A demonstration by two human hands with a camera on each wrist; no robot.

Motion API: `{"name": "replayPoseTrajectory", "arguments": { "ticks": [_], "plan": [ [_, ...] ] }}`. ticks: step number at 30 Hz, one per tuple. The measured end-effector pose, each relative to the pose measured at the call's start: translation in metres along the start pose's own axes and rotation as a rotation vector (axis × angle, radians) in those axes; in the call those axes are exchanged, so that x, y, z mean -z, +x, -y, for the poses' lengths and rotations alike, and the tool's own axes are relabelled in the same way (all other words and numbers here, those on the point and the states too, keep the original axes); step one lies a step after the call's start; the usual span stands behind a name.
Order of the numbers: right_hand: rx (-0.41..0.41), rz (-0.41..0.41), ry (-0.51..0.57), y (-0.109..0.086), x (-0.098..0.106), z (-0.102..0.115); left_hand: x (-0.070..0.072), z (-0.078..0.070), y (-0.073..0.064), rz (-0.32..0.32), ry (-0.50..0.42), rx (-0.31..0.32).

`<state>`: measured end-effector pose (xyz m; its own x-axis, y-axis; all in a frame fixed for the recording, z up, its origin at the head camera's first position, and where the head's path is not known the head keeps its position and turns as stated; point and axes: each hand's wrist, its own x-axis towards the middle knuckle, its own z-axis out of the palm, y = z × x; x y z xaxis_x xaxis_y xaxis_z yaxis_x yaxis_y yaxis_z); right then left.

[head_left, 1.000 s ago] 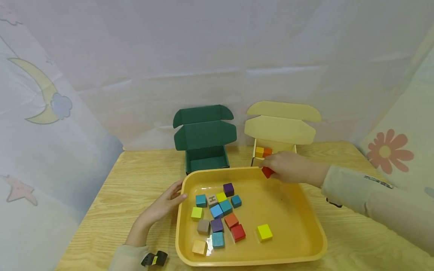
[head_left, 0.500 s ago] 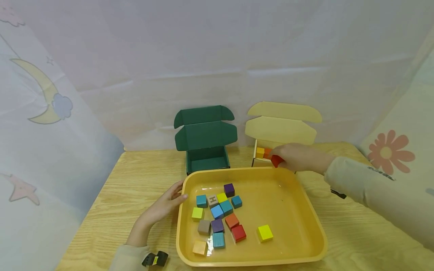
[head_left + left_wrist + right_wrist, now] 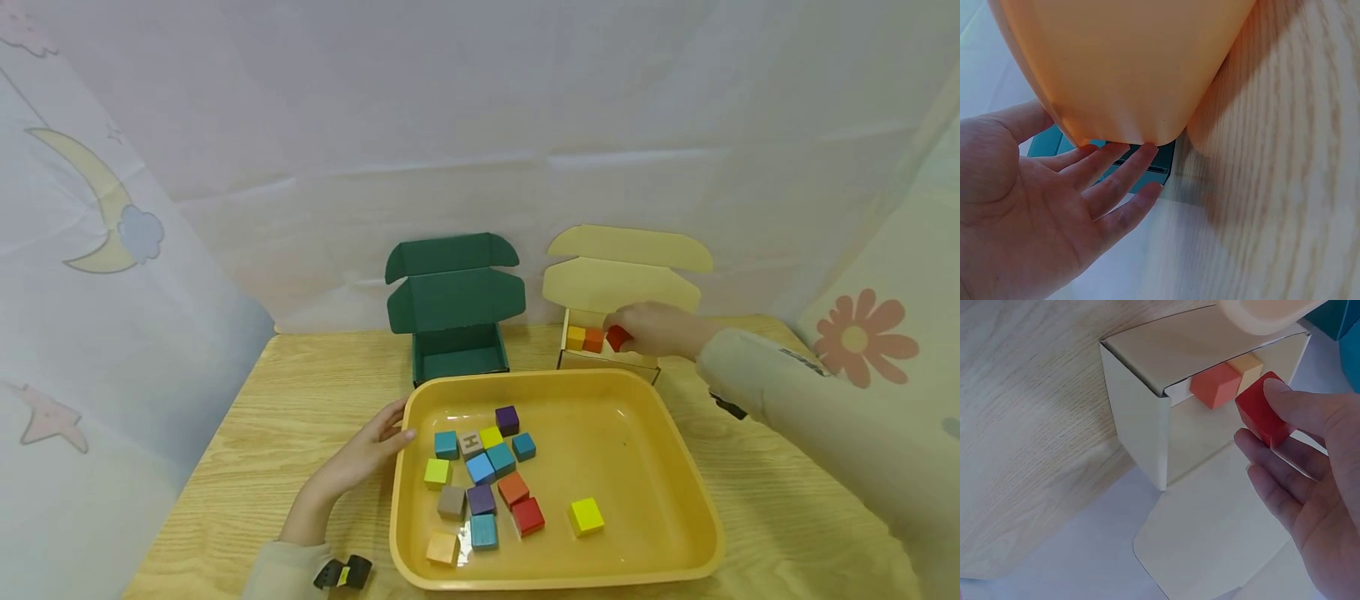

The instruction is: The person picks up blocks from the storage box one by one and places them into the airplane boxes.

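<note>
At the right of the head view, over or just inside a cream cardboard box (image 3: 592,362) with its lid raised, note the red wooden-looking cube (image 3: 617,337). Pinched in the right grip (image 3: 651,327): thumb on one face, fingertips opposite, the gap filled by the cube. Seemingly at the setting-down step, so lower rather than drop.

In the right wrist view, see the cube tilted and apparently lifted off the box floor; level it with a small wrist turn before letting go. In the head view, aim to the right of the orange wooden-looking cube (image 3: 593,340), without bumping it or the amber-yellow wooden-looking cube (image 3: 575,337) in the left part of the box. Come down clear of the walls and lid, to avoid shoving the light carton along the pale wooden worktop (image 3: 300,383). Once flat, part thumb and fingertips just enough, then rise straight up.

At the lower middle of the head view, use the left grip (image 3: 363,454) as a light brace only: fingers spread and loosely extended, touching the left side of the yellow plastic tray (image 3: 637,467), thumb at the rim. Avoid pushing, lest the tray slide toward the boxes.
</note>
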<state>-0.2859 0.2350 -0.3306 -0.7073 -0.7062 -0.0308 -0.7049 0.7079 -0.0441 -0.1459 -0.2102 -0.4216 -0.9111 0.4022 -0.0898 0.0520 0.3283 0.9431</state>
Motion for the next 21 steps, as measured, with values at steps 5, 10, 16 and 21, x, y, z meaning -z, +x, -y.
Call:
{"name": "replayPoseTrajectory", "arguments": {
  "ticks": [5, 10, 16, 21],
  "plan": [
    [-0.029, 0.037, -0.015, 0.008, -0.006, -0.009, 0.000, 0.000, 0.000, 0.012, -0.002, -0.018],
    [-0.088, 0.086, -0.048, 0.017, -0.011, -0.018, 0.001, 0.000, 0.000, 0.023, -0.002, -0.037],
    [-0.153, 0.120, -0.059, 0.022, -0.017, -0.025, -0.001, -0.002, -0.001, 0.027, -0.006, -0.031],
    [-0.171, 0.149, -0.071, 0.022, -0.014, -0.025, -0.002, -0.002, -0.002, 0.029, -0.010, -0.030]
  ]
}}
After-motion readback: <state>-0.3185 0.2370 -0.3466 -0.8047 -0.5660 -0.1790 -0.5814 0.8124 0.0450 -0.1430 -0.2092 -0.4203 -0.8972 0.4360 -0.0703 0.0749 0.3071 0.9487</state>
